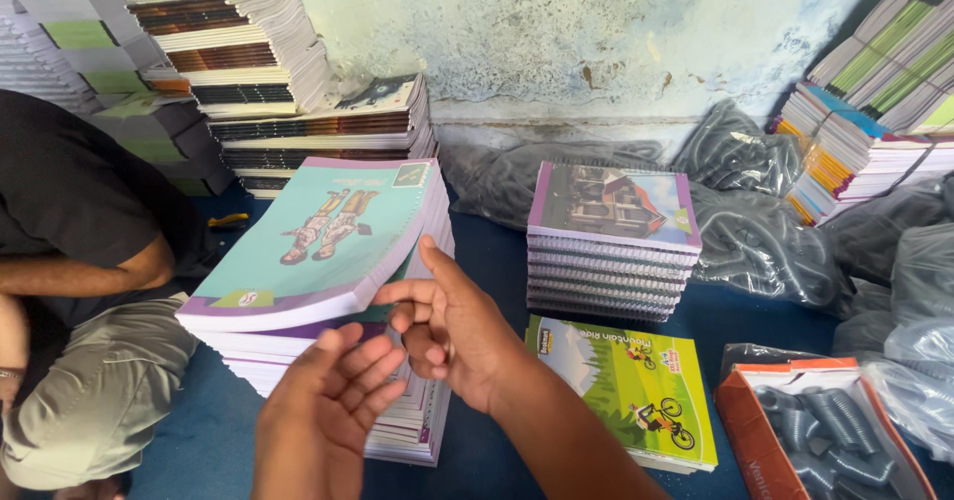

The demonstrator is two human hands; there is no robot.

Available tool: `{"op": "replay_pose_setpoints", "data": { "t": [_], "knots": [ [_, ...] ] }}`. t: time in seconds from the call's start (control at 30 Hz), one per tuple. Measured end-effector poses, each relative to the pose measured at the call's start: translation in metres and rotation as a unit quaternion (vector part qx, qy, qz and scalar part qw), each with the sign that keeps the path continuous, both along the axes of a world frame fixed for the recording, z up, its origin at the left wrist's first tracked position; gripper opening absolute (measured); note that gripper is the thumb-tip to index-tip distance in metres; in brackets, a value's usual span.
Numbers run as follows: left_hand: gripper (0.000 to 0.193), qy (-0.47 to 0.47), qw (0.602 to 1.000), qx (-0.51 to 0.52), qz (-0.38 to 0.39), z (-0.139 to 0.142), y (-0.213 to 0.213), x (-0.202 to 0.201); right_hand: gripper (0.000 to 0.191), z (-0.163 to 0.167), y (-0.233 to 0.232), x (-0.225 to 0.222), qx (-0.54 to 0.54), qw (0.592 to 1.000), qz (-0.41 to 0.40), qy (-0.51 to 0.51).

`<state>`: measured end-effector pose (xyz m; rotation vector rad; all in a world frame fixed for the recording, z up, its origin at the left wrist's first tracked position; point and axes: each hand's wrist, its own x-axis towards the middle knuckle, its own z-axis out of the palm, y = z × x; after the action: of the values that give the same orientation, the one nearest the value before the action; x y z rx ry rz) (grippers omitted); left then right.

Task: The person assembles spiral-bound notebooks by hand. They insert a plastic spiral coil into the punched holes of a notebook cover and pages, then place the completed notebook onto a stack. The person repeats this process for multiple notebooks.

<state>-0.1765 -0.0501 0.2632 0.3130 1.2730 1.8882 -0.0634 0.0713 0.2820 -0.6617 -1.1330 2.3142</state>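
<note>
My left hand (323, 416) is raised palm-up in front of a tall stack of teal-and-purple covered notebooks (318, 251), fingers spread, holding nothing. My right hand (447, 326) is just right of it; its fingertips touch the edge of the stack's upper notebooks, which tilt up and to the left. A shorter stack of spiral notebooks with a house picture (611, 237) stands to the right. A green notebook with cyclists on its cover (631, 386) lies flat in front of that stack.
A seated person in a black shirt (70, 261) is at the left. Tall notebook piles (248, 53) line the back wall and right corner (874, 92). Plastic bags of dark spiral coils (765, 232) lie right; an orange box of coils (815, 435) sits bottom right.
</note>
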Motion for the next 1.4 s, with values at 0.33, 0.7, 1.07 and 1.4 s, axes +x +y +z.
{"op": "replay_pose_setpoints", "data": {
  "t": [0.33, 0.7, 1.07, 1.4],
  "knots": [
    [0.077, -0.237, 0.966, 0.095, -0.040, 0.039, 0.005, -0.044, 0.079, 0.010, 0.002, 0.000, -0.009, 1.000, 0.016, 0.011],
    [0.057, -0.191, 0.978, 0.082, 0.033, 0.047, 0.034, -0.048, 0.078, 0.010, 0.002, -0.001, -0.026, 0.999, 0.020, 0.032],
    [0.032, -0.027, 0.999, 0.018, 0.042, 0.013, 0.053, -0.073, 0.058, -0.002, 0.009, 0.018, 0.009, 1.000, 0.007, 0.015],
    [0.019, -0.032, 0.996, 0.082, 0.029, 0.006, 0.043, -0.060, 0.050, -0.048, 0.053, 0.084, -0.022, 0.996, -0.081, -0.028]
  ]
}}
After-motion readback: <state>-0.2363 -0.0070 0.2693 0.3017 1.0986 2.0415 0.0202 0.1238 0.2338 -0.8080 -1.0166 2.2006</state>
